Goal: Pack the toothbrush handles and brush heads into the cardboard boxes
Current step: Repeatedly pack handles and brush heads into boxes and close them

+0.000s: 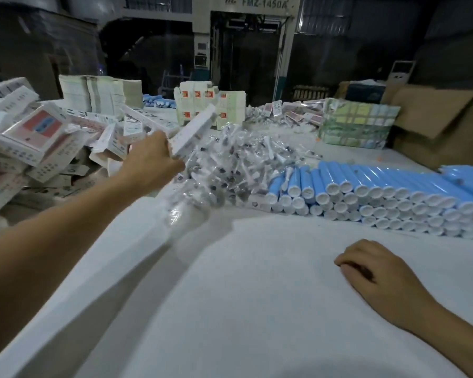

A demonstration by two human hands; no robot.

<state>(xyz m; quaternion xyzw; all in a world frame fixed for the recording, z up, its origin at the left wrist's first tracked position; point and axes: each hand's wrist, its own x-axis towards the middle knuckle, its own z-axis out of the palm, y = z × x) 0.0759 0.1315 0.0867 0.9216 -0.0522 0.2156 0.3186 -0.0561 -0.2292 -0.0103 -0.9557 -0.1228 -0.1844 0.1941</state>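
One flat white printed cardboard box gripped in your left hand, long axis toward worktop's far edge. Right hand loosely curled, empty, nearer blue cylindrical toothbrush handles.

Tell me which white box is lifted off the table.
The white box gripped by the left hand, tilted above the brush-head pile; the other boxes lie heaped.

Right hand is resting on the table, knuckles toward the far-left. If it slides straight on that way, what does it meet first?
Probably bare white table for a stretch, then the pile of bagged brush heads. The right hand points roughly there, though depth is hard to judge.
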